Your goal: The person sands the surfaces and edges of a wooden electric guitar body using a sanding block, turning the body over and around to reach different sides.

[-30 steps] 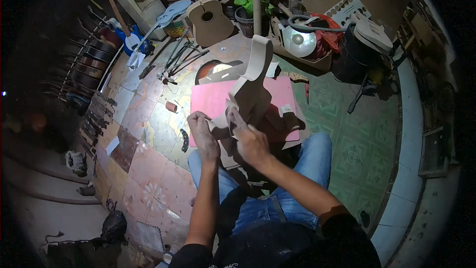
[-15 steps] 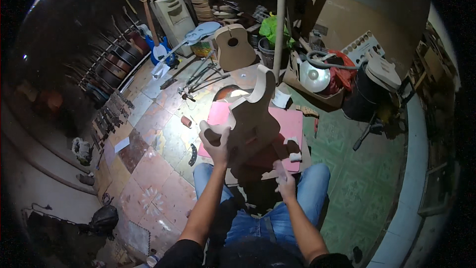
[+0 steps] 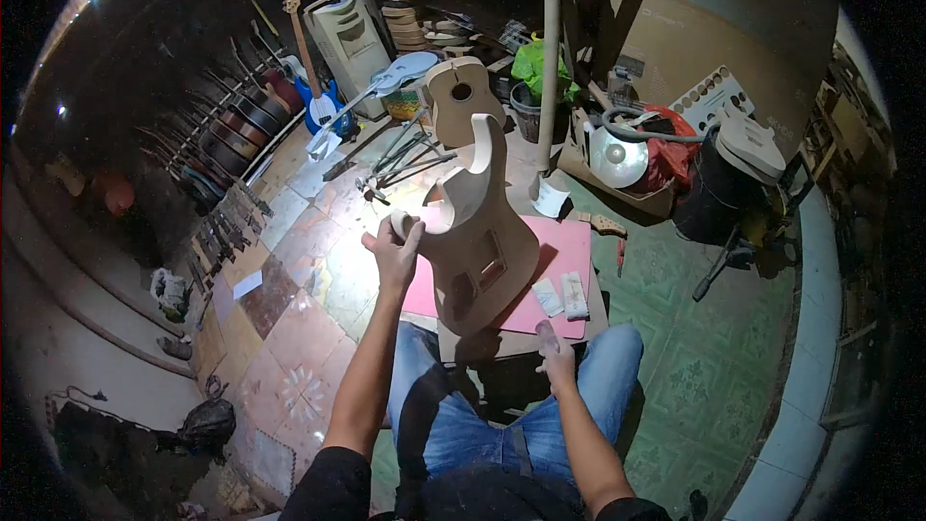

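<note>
An unpainted, pale wooden electric guitar body (image 3: 521, 249) with routed cavities stands tilted on its edge over the pink board (image 3: 571, 243) before my knees. My left hand (image 3: 394, 249) is closed around its left edge, by one of the horns. Near my right knee, my right hand (image 3: 558, 367) grips a small pinkish block (image 3: 547, 334), apart from the guitar body. Two worn whitish pads, one a folded pad (image 3: 574, 296) and the other a flatter piece (image 3: 547, 297), lie on the board between the body and my right hand.
Beyond the board lie metal stands (image 3: 400, 159) and an acoustic guitar body (image 3: 465, 101). A pole (image 3: 551, 58) rises behind it. At right are a cardboard box (image 3: 617, 195) and a black bin (image 3: 709, 198); a guitar rack (image 3: 241, 125) stands far left.
The guitar body has turned and tilted, so its cavities now catch the light. My left hand has shifted left and up with it. The pads on the board are more exposed.
</note>
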Available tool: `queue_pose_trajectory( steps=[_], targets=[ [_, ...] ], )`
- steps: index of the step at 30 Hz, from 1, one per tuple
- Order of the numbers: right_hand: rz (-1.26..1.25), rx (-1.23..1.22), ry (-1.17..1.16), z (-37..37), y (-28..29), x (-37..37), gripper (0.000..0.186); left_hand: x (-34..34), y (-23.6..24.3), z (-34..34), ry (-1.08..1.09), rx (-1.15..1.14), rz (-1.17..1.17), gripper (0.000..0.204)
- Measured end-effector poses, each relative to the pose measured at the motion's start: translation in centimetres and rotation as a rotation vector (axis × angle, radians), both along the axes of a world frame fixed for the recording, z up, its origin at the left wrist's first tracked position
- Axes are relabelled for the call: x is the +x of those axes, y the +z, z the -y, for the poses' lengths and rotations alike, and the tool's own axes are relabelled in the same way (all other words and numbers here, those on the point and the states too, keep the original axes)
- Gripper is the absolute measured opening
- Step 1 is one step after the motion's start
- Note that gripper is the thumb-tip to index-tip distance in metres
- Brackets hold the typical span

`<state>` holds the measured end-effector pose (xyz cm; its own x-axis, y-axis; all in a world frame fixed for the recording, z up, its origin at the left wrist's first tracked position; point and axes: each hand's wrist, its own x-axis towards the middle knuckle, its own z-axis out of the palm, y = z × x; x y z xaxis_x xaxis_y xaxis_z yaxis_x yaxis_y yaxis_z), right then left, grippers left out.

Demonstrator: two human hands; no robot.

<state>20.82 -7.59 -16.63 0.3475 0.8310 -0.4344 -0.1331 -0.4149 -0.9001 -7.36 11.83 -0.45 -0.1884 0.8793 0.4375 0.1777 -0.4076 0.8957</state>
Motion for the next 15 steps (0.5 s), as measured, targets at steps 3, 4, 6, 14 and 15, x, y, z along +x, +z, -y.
queue_pose_trajectory(
  steps=[3, 4, 6, 14, 15],
  targets=[
    [0.000, -0.019, 0.010, -0.4, 0.6, 0.1, 0.072, 1.2, 1.4, 0.9, 0.017, -0.069, -0.090, 0.043],
    [-0.003, -0.037, 0.024, -0.4, 0.9, 0.0, 0.073, 1.2, 1.4, 1.1, -0.009, -0.038, -0.156, 0.048],
    [-0.012, -0.012, 0.029, -0.6, 0.2, -0.3, 0.069, 1.5, 1.2, 1.2, -0.071, -0.008, -0.160, 0.061],
    [-0.047, -0.014, 0.097, -0.8, 0.4, -0.5, 0.052, 1.3, 2.4, 1.6, -0.235, -0.033, -0.221, 0.051],
    [-0.036, 0.008, 0.078, -0.9, -0.1, -0.6, 0.057, 1.2, 2.3, 1.4, -0.287, -0.058, -0.259, 0.045]
  ],
)
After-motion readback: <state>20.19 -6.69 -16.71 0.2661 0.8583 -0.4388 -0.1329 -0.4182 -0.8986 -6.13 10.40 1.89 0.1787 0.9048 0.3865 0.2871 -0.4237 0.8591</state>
